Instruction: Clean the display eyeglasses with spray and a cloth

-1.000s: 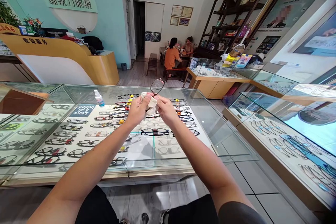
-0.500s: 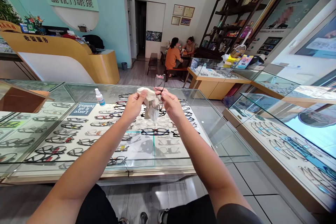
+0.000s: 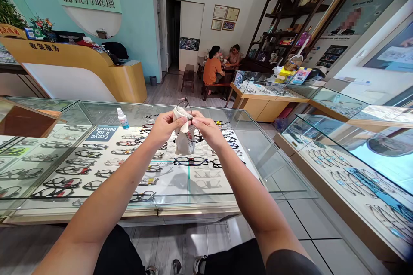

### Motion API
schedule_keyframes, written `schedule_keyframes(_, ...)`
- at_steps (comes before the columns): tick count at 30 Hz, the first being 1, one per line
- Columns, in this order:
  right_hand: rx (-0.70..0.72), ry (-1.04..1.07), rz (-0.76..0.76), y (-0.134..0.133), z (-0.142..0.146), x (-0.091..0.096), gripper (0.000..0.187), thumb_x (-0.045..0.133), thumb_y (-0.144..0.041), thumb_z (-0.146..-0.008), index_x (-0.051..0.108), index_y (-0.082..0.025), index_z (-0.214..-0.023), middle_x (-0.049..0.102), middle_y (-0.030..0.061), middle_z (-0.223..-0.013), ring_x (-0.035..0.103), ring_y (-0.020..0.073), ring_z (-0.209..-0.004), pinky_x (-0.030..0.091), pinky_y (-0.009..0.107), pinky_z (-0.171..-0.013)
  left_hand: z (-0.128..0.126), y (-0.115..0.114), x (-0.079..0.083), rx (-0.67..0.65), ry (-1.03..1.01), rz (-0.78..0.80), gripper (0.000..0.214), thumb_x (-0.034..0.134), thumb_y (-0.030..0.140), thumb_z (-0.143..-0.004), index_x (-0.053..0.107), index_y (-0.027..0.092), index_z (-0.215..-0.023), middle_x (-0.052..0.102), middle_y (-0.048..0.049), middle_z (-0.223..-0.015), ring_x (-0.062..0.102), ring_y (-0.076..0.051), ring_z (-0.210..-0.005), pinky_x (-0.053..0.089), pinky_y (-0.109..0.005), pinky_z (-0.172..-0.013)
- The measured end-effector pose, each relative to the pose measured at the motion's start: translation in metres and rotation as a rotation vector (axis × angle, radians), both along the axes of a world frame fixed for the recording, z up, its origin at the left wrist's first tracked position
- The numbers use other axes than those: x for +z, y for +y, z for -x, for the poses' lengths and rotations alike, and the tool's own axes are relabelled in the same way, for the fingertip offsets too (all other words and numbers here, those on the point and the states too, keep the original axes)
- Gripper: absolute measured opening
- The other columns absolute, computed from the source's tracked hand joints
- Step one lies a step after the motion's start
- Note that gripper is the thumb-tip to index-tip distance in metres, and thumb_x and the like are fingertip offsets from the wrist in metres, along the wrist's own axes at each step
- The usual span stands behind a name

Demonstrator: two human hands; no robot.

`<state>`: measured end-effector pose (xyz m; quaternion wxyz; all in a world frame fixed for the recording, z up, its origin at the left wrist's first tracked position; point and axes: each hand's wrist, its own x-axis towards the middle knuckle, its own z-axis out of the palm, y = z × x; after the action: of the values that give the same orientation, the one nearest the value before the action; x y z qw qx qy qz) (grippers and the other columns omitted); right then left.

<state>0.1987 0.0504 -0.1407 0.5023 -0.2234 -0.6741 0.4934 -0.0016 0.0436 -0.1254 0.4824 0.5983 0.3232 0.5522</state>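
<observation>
At the centre of the frame, a pair of glasses (image 3: 187,105) is held above the glass bench (image 3: 258,154), partly wrapped in a white cloth (image 3: 183,142). The cloth is pinched by the closed left hand (image 3: 164,126), and the glasses are gripped by the closed right hand (image 3: 208,131). A small spray bottle (image 3: 122,119) is seen standing on the bench, left of the hands.

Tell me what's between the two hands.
In the head view, a white cloth folded around dark-framed glasses fills the gap; the left hand pinches the cloth, the right hand holds the glasses.
</observation>
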Motion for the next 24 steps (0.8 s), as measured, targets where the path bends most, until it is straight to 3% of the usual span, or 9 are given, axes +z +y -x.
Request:
schedule_keyframes(10, 0.067, -0.075, -0.001, -0.0023, -0.0009, 0.0020, 0.050, 0.078, -0.071, -0.093, 0.084, -0.023, -0.082, 0.066, 0.0100, -0.124, 0.059, 0.0295, -0.125, 0.046, 0.044, -0.116, 0.0006, 0.0005, -0.0029, 0.039, -0.025, -0.005, 0.053, 0.106, 0.055, -0.057, 0.080, 0.015, -0.080, 0.075, -0.0048, -0.079, 0.062, -0.017, -0.072, 0.048, -0.030, -0.071)
schedule_keyframes(17, 0.136, -0.143, -0.028, -0.0041, -0.0011, 0.0038, 0.052, 0.074, -0.072, -0.097, 0.083, -0.023, -0.084, 0.061, 0.0074, -0.110, 0.059, 0.0258, -0.110, 0.048, 0.041, -0.105, -0.0030, -0.0047, -0.0021, 0.127, 0.014, -0.062, 0.062, 0.103, 0.068, -0.059, 0.070, 0.018, -0.073, 0.069, -0.0017, -0.067, 0.055, -0.014, -0.060, 0.042, -0.028, -0.059)
schedule_keyframes(21, 0.171, -0.189, -0.050, -0.0040, -0.0002, 0.0033, 0.056, 0.071, -0.075, -0.097, 0.084, -0.022, -0.086, 0.063, 0.0078, -0.108, 0.060, 0.0266, -0.108, 0.049, 0.042, -0.103, -0.0047, -0.0075, -0.0010, 0.104, 0.014, -0.108, 0.063, 0.094, 0.075, -0.074, 0.066, 0.019, -0.069, 0.064, -0.0014, -0.055, 0.051, -0.014, -0.051, 0.038, -0.029, -0.053)
schedule_keyframes(24, 0.119, -0.159, -0.020, -0.0033, 0.0007, 0.0025, 0.056, 0.073, -0.074, -0.096, 0.081, -0.020, -0.083, 0.063, 0.0053, -0.099, 0.060, 0.0239, -0.100, 0.048, 0.039, -0.100, 0.0004, -0.0023, -0.0003, 0.015, 0.038, -0.148, 0.065, 0.081, 0.079, -0.087, 0.069, 0.018, -0.069, 0.067, -0.0041, -0.059, 0.057, -0.016, -0.055, 0.044, -0.030, -0.057)
